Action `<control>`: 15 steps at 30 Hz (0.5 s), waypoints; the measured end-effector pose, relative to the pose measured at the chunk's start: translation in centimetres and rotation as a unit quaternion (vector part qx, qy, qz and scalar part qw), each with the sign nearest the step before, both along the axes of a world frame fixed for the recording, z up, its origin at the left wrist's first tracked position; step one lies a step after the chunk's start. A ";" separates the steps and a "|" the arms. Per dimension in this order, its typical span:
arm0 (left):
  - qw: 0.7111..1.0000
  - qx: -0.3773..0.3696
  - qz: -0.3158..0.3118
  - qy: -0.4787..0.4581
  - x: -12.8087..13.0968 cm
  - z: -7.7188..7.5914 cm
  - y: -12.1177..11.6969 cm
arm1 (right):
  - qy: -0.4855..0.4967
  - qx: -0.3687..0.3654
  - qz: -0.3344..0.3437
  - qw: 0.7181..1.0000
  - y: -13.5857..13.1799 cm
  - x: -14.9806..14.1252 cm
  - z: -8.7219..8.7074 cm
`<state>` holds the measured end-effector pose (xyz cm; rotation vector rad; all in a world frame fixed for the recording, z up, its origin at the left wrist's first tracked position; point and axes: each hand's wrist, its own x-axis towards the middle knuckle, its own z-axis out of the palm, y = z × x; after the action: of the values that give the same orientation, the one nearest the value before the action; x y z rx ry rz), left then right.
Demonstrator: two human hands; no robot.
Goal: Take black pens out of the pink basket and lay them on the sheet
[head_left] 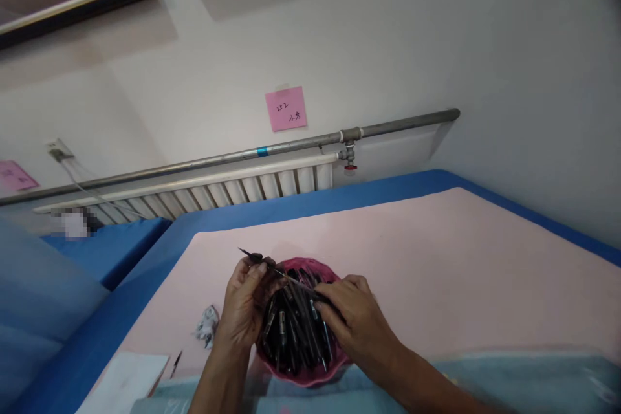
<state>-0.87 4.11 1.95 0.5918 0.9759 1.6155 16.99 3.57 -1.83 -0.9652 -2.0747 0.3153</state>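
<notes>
Above a pink basket (310, 383) filled with several black pens (295, 330), my two hands work at a slender pen. My left hand (246, 301) is closed around its front end, where a dark part with a thin pointed tip (250, 254) sticks out to the upper left. A thin, partly clear refill-like tube (301, 284) spans the gap between the hands. At its other end, my right hand (356, 314) pinches a dark pen barrel (324, 299). The left fingertips look stained dark. Whether the tube and barrel are joined is too small to tell.
A crumpled tissue (207, 326) lies left of the basket, near a loose thin dark pen (176, 364) and a white sheet (123, 383). The pink tabletop cover (436, 272) lies over blue cloth (388, 189). Behind stand a radiator (252, 186) and a pipe (213, 162).
</notes>
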 end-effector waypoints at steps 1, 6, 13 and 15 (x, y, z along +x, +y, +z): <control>1.000 0.001 0.001 0.004 0.0 0.0 0.0 | -0.002 -0.001 -0.001 1.000 0.0 0.0 0.0; 1.000 0.013 -0.007 0.017 -0.1 0.1 0.0 | -0.003 -0.009 -0.005 1.000 0.1 -0.2 0.2; 1.000 0.012 -0.005 0.017 -0.2 0.2 -0.1 | -0.011 -0.017 -0.007 1.000 0.0 -0.3 0.1; 1.000 0.016 -0.009 0.021 -0.2 0.2 -0.1 | -0.013 -0.019 -0.008 1.000 0.0 -0.3 0.1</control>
<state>-1.11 4.03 2.10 0.6562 0.9738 1.6119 16.70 3.55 -1.75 -1.0130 -2.0900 0.3361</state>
